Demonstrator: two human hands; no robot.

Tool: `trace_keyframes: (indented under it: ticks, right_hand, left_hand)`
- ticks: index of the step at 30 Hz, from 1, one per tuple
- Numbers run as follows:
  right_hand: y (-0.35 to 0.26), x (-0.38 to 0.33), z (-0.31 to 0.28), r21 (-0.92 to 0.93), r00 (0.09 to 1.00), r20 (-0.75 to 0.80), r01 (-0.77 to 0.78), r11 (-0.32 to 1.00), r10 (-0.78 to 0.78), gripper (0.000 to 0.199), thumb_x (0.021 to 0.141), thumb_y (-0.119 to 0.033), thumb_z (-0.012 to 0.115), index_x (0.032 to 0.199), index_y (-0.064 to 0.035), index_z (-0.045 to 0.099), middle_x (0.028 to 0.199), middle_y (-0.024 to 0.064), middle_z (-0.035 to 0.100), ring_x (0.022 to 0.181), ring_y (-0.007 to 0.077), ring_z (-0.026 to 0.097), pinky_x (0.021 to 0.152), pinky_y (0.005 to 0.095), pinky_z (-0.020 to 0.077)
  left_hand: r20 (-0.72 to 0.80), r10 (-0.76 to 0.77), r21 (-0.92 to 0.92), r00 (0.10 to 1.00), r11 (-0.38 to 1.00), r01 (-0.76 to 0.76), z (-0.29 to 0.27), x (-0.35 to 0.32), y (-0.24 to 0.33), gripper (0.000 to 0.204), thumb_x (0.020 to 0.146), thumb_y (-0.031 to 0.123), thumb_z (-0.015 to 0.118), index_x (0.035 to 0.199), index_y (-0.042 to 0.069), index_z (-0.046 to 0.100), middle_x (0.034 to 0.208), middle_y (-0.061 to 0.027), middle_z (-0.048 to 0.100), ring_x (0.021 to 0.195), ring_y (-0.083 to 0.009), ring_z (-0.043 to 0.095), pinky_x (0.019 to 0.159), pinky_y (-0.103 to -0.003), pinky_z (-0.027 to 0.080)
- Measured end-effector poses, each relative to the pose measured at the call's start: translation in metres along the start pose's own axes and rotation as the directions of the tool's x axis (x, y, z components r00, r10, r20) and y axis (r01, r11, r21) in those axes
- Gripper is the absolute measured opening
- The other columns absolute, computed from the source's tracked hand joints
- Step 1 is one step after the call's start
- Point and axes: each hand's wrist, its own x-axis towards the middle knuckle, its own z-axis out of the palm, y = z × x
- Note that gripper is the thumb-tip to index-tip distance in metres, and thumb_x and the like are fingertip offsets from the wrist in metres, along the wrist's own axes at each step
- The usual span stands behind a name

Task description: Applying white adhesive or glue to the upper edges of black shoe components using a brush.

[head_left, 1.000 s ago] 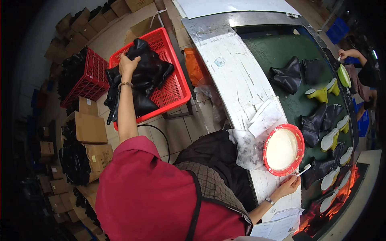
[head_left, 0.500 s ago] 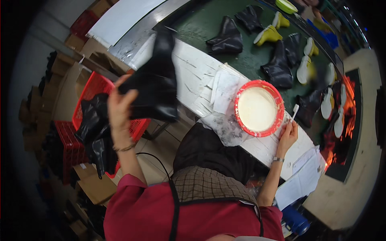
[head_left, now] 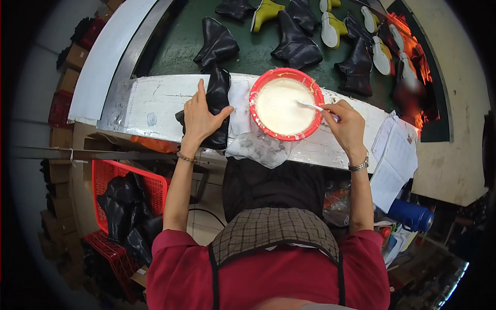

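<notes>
A black boot (head_left: 219,93) lies on the white work board (head_left: 155,95), its one end over the near edge. My left hand (head_left: 200,120) rests across the boot, fingers stretched and thumb spread to the right. Under the hand, part of the boot is hidden. My right hand (head_left: 347,126) is closed on the handle of a small toothbrush-like brush (head_left: 310,105). The brush head reaches over the cream-coloured liquid (head_left: 281,106) and seems to touch it. That liquid fills a red bowl (head_left: 257,120) standing between my hands.
Several black boots (head_left: 297,44) and yellow, pale-soled shoes (head_left: 330,28) lie on the green surface (head_left: 170,57) beyond the board. A stained cloth (head_left: 261,150) hangs over the front edge. Papers (head_left: 395,150) lie at right, above a blue flask (head_left: 411,216). A red basket (head_left: 160,181) holds more boots at lower left.
The boot has come from above the basket down onto the board, and my left hand has spread out on it. My right hand has brought the brush over the bowl. The view has turned.
</notes>
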Motion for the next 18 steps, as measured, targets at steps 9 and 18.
trace_keyframes:
  ticks: [9, 18]
  right_hand:
    - [-0.02, -0.002, -0.006, -0.234, 0.982, 0.13, 0.164, 0.958, -0.136, 0.014, 0.086, -0.019, 0.075, 0.094, -0.0092, 0.079, 0.085, 0.0061, 0.068, 0.073, 0.0275, 0.068, 0.066, 0.0397, 0.0537]
    - [-0.014, -0.009, -0.017, 0.048, 0.996, 0.07, -0.059, 0.997, 0.055, 0.018, 0.089, -0.024, 0.078, 0.098, -0.0097, 0.081, 0.082, 0.0076, 0.07, 0.07, 0.0239, 0.067, 0.062, 0.0366, 0.0502]
  left_hand:
    - [0.087, -0.174, -0.254, 0.981, 0.948, 0.191, -0.001, 0.036, -0.026, 0.089, 0.07, 0.038, 0.074, 0.144, -0.006, 0.051, 0.109, -0.0271, 0.071, 0.098, -0.0429, 0.069, 0.09, -0.044, 0.055]
    - [0.53, -0.146, -0.611, 0.835, 0.617, 0.496, -0.087, 0.018, 0.051, 0.051, 0.095, 0.04, 0.073, 0.119, -0.005, 0.07, 0.098, -0.001, 0.069, 0.088, -0.0065, 0.058, 0.076, -0.024, 0.048]
